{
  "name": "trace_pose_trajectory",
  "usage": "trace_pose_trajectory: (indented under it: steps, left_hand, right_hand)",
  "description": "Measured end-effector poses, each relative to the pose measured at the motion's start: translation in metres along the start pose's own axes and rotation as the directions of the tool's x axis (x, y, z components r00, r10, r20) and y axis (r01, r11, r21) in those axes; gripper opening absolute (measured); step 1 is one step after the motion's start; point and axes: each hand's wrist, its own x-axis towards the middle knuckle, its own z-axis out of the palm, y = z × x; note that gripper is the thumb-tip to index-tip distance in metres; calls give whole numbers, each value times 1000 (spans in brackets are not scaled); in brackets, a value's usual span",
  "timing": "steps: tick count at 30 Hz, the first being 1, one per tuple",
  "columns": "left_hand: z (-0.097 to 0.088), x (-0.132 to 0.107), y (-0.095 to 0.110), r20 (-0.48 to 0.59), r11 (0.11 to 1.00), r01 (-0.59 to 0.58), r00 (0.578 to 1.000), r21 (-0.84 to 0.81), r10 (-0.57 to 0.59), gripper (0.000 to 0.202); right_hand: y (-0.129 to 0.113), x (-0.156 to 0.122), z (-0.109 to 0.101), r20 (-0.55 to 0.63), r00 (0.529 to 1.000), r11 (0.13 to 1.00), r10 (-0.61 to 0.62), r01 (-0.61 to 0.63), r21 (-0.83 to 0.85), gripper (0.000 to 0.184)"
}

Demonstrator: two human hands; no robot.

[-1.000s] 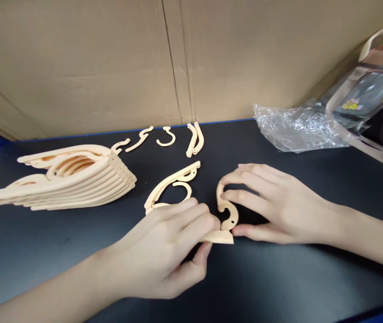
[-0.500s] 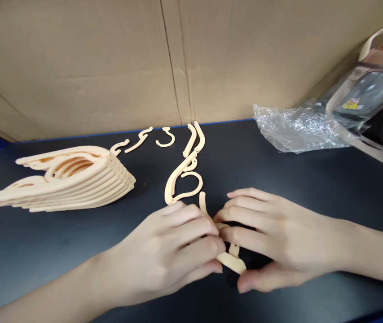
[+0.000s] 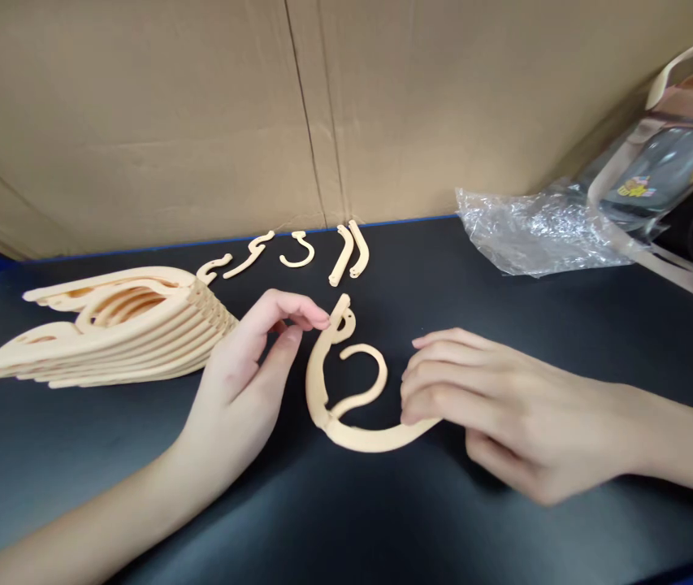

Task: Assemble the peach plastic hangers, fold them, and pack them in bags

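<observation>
A cream plastic folding clothes hanger (image 3: 365,439) lies in front of me, its two arms spread from a joint and a curved hook (image 3: 381,375) between them. My right hand (image 3: 492,410) has its fingers curled over the lower arm's right end, hiding that tip. At the upper arm, my left hand (image 3: 261,349) touches the edge with bent fingertips; its thumb is off the hanger and the hand is loosely open.
A stack of cream hangers (image 3: 139,357) stands at the left. Behind lie loose hook pieces (image 3: 301,252) and two hanger arms (image 3: 341,256). Crumpled clear plastic (image 3: 522,231) and a strapped clear bottle (image 3: 656,175) are at the right. Cardboard (image 3: 200,114) walls the back.
My left hand has drawn back left and up, turning to touch the upper arm. The hanger has shifted right and stands more in view, apart from the two loose arms behind.
</observation>
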Motion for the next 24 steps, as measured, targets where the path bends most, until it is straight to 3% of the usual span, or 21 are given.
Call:
trace_pose_trajectory:
  steps: [4,9,14,19,24]
  left_hand:
    - [1,1,-7,171,993,-111,980,47,101,36]
    - [5,-4,-11,325,972,-200,934,124,151,42]
    - [5,-8,-3,387,921,-303,902,244,194,34]
    - [5,-6,-1,406,887,-385,875,255,264,31]
    - [6,-7,-4,426,862,-444,848,245,316,48]
  right_hand:
    - [16,-3,-1,-108,993,988,49,-64,-139,35]
    - [28,-3,-1,-232,948,937,218,-269,-220,18]
    - [25,-3,0,-277,927,944,253,-299,-140,18]
    - [20,-4,-3,-308,914,953,265,-296,-60,19]
    - [15,-1,-4,-221,864,868,452,-369,332,20]
